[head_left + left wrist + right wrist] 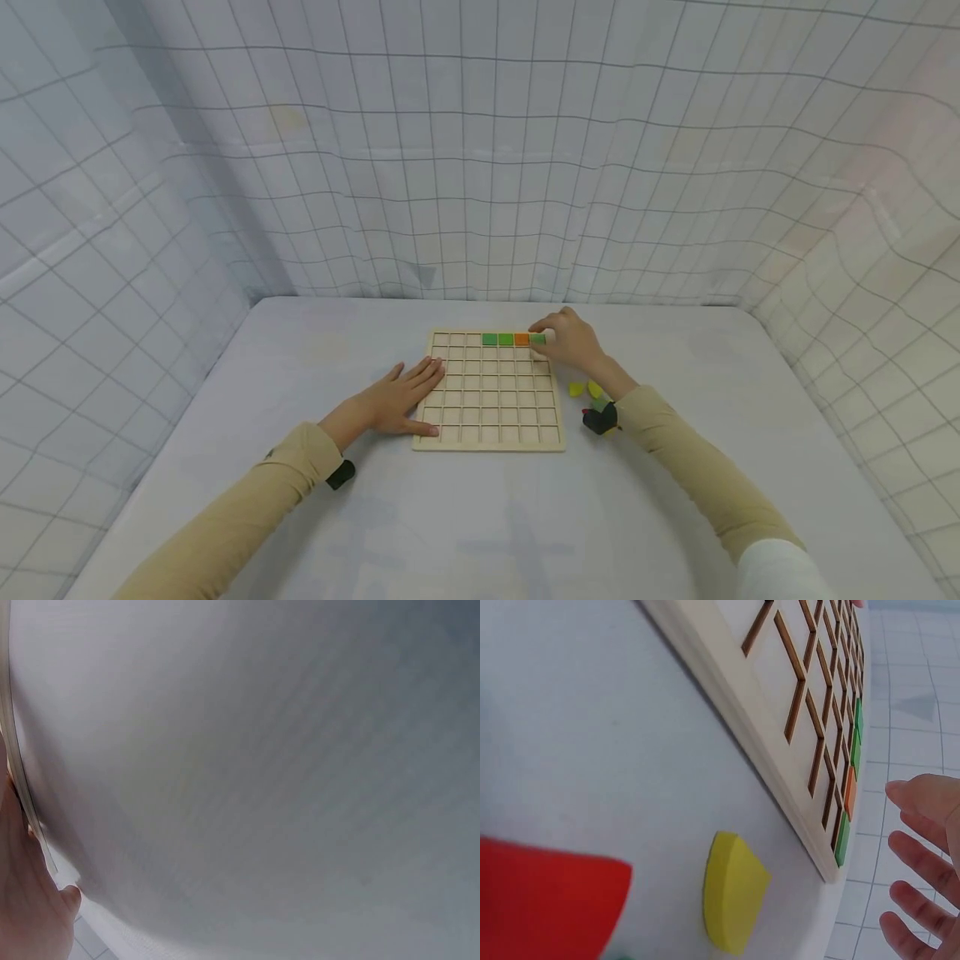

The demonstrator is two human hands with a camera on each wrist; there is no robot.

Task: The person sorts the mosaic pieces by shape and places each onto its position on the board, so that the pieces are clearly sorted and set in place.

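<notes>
A pale wooden grid board [487,445] lies on the white table. Along its far row sit a green tile [490,339], a brighter green tile [506,339], an orange tile [522,339] and another green tile [538,339] in the far right corner cell. My left hand [397,402] rests spread over the board's left edge, fingers straight. At the far right corner is my right hand [572,340], its fingertips over the corner tile in the head view. In the right wrist view its fingers [919,851] are apart and loosely bent, with nothing between them.
Right of the board lie yellow pieces [576,389]; one yellow piece [735,896] shows closer, near a red piece [547,900]. A dark object [600,419] appears beside the right cuff, another dark object [341,474] under the left. Gridded white curtains [487,208] surround the table.
</notes>
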